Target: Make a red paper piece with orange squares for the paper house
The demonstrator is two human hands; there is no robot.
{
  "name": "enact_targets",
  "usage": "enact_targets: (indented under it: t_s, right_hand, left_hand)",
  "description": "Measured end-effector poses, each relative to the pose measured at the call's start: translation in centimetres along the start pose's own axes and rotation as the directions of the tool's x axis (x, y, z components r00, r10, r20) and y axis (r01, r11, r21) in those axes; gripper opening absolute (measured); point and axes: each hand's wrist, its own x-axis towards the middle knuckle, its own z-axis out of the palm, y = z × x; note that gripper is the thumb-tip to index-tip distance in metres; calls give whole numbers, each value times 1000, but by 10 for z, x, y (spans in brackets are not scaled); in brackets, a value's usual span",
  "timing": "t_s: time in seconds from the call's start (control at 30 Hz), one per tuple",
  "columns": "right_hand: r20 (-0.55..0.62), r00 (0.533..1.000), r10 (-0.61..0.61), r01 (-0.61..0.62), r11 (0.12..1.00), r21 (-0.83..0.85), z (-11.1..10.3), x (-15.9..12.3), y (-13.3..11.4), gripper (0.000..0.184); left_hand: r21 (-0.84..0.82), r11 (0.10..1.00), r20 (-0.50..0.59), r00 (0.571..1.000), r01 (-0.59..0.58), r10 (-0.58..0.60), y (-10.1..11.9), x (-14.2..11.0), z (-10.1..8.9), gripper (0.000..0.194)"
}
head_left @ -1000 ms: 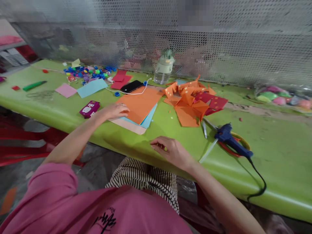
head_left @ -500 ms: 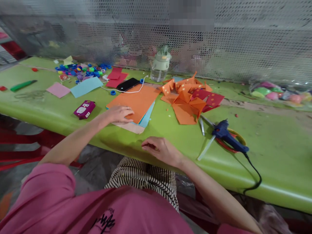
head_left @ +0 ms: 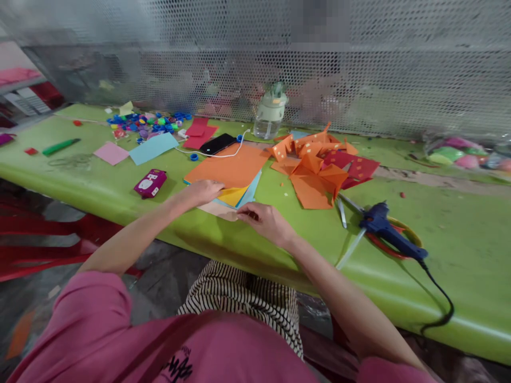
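Observation:
A stack of coloured paper lies in front of me, with an orange sheet (head_left: 231, 165) on top. My left hand (head_left: 204, 192) is closed on the near edge of that orange sheet, whose right corner is lifted. Beneath it show a yellow sheet (head_left: 232, 197), a light blue sheet (head_left: 251, 190) and, lowest, a pale pink sheet (head_left: 219, 210). At the stack's near right corner is my right hand (head_left: 266, 221), thumb and forefinger pinched on the pale pink sheet's corner. Its other fingers are curled and partly hidden.
To the right lie folded orange paper pieces (head_left: 315, 181), scissors (head_left: 342, 211) and a blue glue gun (head_left: 381, 223) with a black cord. A bottle (head_left: 271, 114), a phone (head_left: 219, 143) and small plastic pieces (head_left: 147, 123) stand behind. Left is a purple packet (head_left: 150, 183).
My left hand has lifted the orange sheet's near corner, uncovering yellow. My right hand has moved forward from the table edge to the stack's corner. The view has shifted slightly.

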Motion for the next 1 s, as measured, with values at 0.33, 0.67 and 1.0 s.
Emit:
enact_targets:
  t_s: [0.33,0.67,1.0]
  right_hand:
    - [-116,993,6,-1,999,44,-23,3,4,20]
    - [-154,987,36,-23,996,88,-29,2,13,21]
    - [-382,883,-271,89,898,-431,-23,-1,13,64]
  left_hand:
    - [-212,961,14,984,179,-180,-6,3,-27,20]
    - [-466,863,34,979,194,-202,-8,8,-35,27]
    - [-297,953,-45,995,67,-84,50,-17,-42,22]
